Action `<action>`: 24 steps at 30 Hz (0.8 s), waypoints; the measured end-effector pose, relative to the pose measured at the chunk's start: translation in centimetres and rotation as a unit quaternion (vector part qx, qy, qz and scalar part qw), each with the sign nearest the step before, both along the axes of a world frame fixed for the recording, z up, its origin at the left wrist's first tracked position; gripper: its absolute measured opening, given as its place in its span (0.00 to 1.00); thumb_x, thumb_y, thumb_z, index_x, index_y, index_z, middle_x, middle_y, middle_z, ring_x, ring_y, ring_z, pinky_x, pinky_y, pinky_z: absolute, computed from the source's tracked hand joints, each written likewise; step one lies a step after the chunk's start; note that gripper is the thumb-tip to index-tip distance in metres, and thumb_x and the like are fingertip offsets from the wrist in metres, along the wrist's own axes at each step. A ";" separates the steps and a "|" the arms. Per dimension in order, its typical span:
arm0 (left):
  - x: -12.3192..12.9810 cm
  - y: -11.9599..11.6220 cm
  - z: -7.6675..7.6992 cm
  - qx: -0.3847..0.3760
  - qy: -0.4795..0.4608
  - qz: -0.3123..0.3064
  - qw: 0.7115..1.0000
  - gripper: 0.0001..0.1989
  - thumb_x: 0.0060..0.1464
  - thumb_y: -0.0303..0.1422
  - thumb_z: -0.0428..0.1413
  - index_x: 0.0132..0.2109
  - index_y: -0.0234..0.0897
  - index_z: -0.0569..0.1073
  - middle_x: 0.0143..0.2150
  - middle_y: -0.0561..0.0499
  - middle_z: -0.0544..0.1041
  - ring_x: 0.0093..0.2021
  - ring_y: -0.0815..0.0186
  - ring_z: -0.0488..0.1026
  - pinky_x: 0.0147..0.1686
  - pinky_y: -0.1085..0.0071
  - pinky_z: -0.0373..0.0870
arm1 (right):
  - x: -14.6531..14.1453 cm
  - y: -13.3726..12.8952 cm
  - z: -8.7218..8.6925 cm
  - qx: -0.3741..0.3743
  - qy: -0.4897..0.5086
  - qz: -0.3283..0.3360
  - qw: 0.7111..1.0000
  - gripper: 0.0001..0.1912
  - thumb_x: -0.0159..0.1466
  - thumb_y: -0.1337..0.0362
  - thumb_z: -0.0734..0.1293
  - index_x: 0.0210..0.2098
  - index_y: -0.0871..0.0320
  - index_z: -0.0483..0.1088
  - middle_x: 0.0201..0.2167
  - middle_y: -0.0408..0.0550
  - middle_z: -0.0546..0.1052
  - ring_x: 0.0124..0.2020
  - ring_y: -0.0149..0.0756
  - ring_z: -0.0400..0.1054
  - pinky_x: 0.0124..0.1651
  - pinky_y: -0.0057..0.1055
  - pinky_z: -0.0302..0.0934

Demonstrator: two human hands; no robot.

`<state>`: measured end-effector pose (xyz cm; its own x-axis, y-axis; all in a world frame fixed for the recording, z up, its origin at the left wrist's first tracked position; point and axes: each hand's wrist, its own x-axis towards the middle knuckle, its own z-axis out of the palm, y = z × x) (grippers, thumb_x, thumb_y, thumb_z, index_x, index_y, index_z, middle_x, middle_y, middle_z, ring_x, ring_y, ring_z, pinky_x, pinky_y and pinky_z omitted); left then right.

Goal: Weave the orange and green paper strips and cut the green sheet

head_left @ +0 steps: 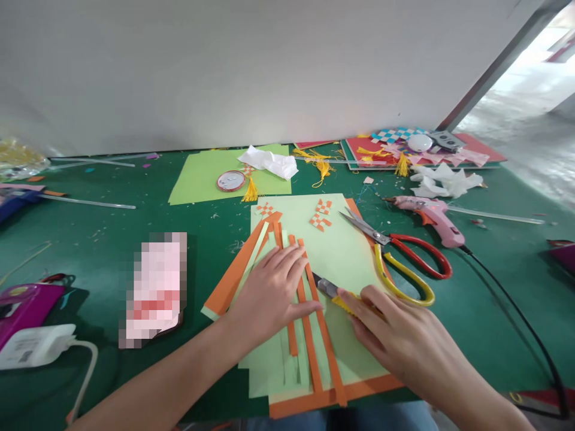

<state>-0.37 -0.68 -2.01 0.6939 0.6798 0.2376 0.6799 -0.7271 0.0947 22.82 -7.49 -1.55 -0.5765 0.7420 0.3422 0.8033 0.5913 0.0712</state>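
Observation:
Pale green paper [350, 257] lies over orange paper [359, 383] at the table's front edge. Several narrow orange strips [309, 335] and pale green strips run lengthwise on it. My left hand [276, 287] lies across the strips, fingers extended and thumb pointing right. In my right hand [386, 323] is a yellow utility knife [330, 288], its blade pointing left beside the rightmost orange strip. Small orange-and-white woven pieces [321, 215] rest above the strips. Scissors [381, 239] with red and yellow handles lie partly on the paper, beyond my right hand.
A pink glue gun [433, 216] with a black cord is at the right. A blurred pink object [157, 287] and a white charger [38, 347] are at the left. Behind are a round tin [231, 181], tissue [269, 161], tassels [321, 167] and a red folder [359, 146].

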 end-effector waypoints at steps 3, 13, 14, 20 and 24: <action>0.0 -0.1 0.1 -0.005 0.002 -0.001 1.000 0.38 0.59 0.58 0.42 0.56 0.26 0.69 0.62 0.35 0.68 0.63 0.51 0.64 0.61 0.55 0.61 | 0.0 0.3 -0.1 -0.003 -0.006 -0.003 1.000 0.17 0.69 0.68 0.55 0.50 0.62 0.72 0.32 0.48 0.71 0.27 0.32 0.69 0.26 0.32 0.57; -0.1 0.0 -0.3 -0.006 -0.001 0.001 1.000 0.37 0.58 0.58 0.45 0.57 0.28 0.68 0.62 0.36 0.69 0.63 0.52 0.64 0.62 0.55 0.61 | -0.2 1.9 0.1 0.008 -0.013 -0.009 1.000 0.16 0.69 0.67 0.57 0.50 0.61 0.73 0.31 0.47 0.71 0.26 0.30 0.67 0.26 0.30 0.57; -0.1 0.0 -0.3 -0.005 -0.002 0.001 1.000 0.36 0.58 0.58 0.45 0.56 0.28 0.68 0.61 0.36 0.69 0.63 0.52 0.64 0.62 0.55 0.61 | -0.2 2.1 0.1 0.010 -0.013 -0.011 1.000 0.16 0.68 0.67 0.57 0.50 0.60 0.73 0.31 0.47 0.71 0.26 0.30 0.67 0.26 0.30 0.57; -0.1 0.0 -0.2 -0.006 -0.007 0.002 1.000 0.34 0.58 0.58 0.46 0.54 0.31 0.69 0.61 0.36 0.70 0.62 0.52 0.66 0.61 0.55 0.62 | -0.3 3.1 -0.1 0.007 -0.020 -0.017 1.000 0.16 0.67 0.67 0.59 0.51 0.59 0.72 0.31 0.46 0.70 0.23 0.28 0.65 0.26 0.29 0.56; -0.2 0.0 -0.1 -0.002 -0.007 -0.011 1.000 0.34 0.57 0.58 0.47 0.53 0.32 0.69 0.60 0.36 0.70 0.62 0.52 0.65 0.61 0.54 0.62 | -0.4 3.2 0.0 0.010 -0.019 -0.017 1.000 0.16 0.67 0.67 0.59 0.51 0.60 0.72 0.32 0.46 0.71 0.24 0.29 0.66 0.26 0.29 0.56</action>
